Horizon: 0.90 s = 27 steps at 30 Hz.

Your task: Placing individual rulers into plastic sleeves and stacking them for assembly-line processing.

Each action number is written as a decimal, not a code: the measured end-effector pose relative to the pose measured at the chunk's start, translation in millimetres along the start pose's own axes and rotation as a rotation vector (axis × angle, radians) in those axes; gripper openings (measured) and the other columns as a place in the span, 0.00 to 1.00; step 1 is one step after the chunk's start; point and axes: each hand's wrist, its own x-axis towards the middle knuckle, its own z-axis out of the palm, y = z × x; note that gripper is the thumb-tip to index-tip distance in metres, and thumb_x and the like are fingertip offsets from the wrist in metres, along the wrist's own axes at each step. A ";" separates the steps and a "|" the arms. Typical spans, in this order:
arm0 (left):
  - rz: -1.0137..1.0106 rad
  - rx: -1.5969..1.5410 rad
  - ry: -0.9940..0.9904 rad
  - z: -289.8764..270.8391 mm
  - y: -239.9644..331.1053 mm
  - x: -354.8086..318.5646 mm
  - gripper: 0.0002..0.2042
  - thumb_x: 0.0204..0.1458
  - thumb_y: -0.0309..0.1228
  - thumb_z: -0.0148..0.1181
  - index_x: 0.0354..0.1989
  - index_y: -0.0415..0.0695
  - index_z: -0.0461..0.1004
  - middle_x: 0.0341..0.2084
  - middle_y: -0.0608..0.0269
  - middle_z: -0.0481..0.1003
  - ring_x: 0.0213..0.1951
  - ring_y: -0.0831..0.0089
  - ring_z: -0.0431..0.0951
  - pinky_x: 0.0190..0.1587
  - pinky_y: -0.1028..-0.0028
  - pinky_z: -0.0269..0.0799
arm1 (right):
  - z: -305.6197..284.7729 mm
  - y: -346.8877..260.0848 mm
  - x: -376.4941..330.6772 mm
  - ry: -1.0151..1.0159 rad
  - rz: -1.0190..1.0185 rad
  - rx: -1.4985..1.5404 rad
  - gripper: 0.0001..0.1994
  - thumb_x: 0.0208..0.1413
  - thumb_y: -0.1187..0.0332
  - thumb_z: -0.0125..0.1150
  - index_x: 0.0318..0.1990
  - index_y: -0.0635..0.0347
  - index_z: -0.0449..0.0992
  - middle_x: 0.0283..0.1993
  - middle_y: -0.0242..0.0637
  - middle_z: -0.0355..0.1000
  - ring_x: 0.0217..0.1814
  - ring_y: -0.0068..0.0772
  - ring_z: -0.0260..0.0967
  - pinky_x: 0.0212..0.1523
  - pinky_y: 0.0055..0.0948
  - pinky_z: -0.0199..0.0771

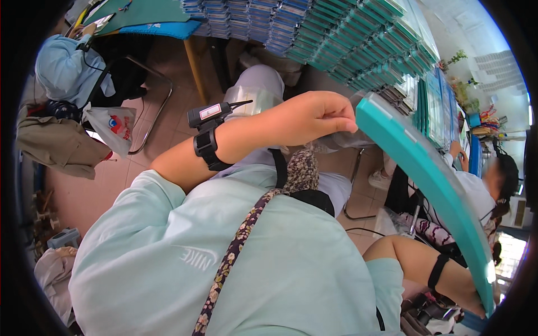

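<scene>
L hand (330, 116): fingers curled in, thumb pressed to the index side, nothing seen in it; tips just beside the upper end of the long teal case (426, 168). The case has a clear strip along one edge & slants down to lower R, in front of the person's R side. R hand (475, 297) is at its low end, w/ most fingers hidden behind the case & dim near the rim, so can't tell if they're clamped or slack.

L wrist wears a black device (208, 115) on a strap; R forearm has a black band (438, 271). Mint shirt (291, 252), w/ floral strap (235, 252) running down it.

Further out: teal stacks (358, 45) top R of ctr, blue stacks (241, 17) beside them. Co-wkr in lt. blue (73, 70) sits upper L by a green-topped table (145, 14); another, in white (473, 190), beyond the case. White plastic bag (115, 129) & tan jacket (59, 140) hang at L, over tiled floor (129, 173).
</scene>
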 end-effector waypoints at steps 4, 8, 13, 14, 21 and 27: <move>-0.050 0.126 -0.083 -5.7 15.4 -9.1 0.09 0.55 0.31 0.58 0.39 0.38 0.71 0.31 0.71 0.72 0.33 0.85 0.68 0.36 0.82 0.64 | 0.1 20.7 -3.7 0.030 -0.101 -0.135 0.10 0.53 0.60 0.61 0.28 0.54 0.73 0.27 0.30 0.73 0.28 0.23 0.73 0.29 0.21 0.76; 0.041 0.069 -0.052 -4.2 5.1 -10.9 0.10 0.54 0.32 0.60 0.38 0.38 0.72 0.30 0.72 0.70 0.31 0.85 0.66 0.32 0.82 0.62 | -0.9 27.7 -4.3 0.047 -0.135 -0.186 0.10 0.53 0.59 0.61 0.28 0.54 0.72 0.26 0.29 0.73 0.28 0.23 0.73 0.29 0.21 0.76; 0.117 0.177 -0.058 -6.6 6.4 -11.4 0.08 0.50 0.30 0.62 0.30 0.39 0.73 0.25 0.70 0.66 0.29 0.82 0.64 0.29 0.79 0.59 | -1.3 26.1 -5.6 0.065 -0.175 -0.227 0.10 0.53 0.59 0.61 0.28 0.53 0.72 0.26 0.28 0.73 0.27 0.22 0.73 0.28 0.20 0.76; 0.118 0.177 -0.061 -6.5 6.6 -11.9 0.08 0.50 0.30 0.62 0.30 0.39 0.73 0.25 0.70 0.66 0.29 0.82 0.64 0.29 0.79 0.59 | -1.5 25.8 -5.0 0.069 -0.178 -0.232 0.10 0.53 0.59 0.61 0.28 0.53 0.72 0.26 0.28 0.73 0.27 0.22 0.73 0.28 0.20 0.76; 0.169 0.164 -0.056 -3.7 1.6 -9.3 0.09 0.49 0.29 0.64 0.33 0.38 0.73 0.27 0.68 0.65 0.30 0.79 0.65 0.30 0.77 0.61 | -1.6 26.2 -9.6 0.084 -0.213 -0.278 0.10 0.53 0.58 0.60 0.27 0.52 0.72 0.26 0.27 0.72 0.27 0.22 0.73 0.27 0.19 0.76; 0.197 0.263 -0.080 -3.5 2.4 -10.4 0.14 0.47 0.27 0.65 0.42 0.38 0.72 0.29 0.66 0.65 0.33 0.76 0.67 0.33 0.76 0.65 | -0.8 27.8 -10.8 0.099 -0.245 -0.317 0.10 0.53 0.58 0.60 0.27 0.51 0.72 0.26 0.25 0.72 0.26 0.21 0.73 0.27 0.19 0.76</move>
